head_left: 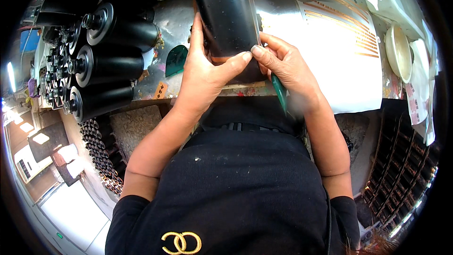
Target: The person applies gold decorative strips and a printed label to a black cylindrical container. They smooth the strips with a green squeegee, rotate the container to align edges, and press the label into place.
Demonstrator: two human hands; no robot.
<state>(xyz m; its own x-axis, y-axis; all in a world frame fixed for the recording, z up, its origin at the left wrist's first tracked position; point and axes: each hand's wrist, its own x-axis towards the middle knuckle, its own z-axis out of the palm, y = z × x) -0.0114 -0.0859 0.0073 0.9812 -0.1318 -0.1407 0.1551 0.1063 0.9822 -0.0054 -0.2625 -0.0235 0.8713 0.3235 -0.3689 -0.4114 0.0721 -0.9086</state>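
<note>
A large black cylindrical bottle lies on the work table, its near end toward me. My left hand grips its left side, with the thumb across the near end. A thin copper-coloured strip shows on the bottle beside that thumb. My right hand touches the bottle's right near edge, thumb and forefinger closed there. A green flat scraper is held under that hand's other fingers. Left of the bottle, a dark green rounded scraper rests on the table.
Several black bottles are stacked on their sides at the left. On the right lies a white sheet with rows of copper-coloured strips. A cream bowl stands beyond it. Dark racks stand at the lower right.
</note>
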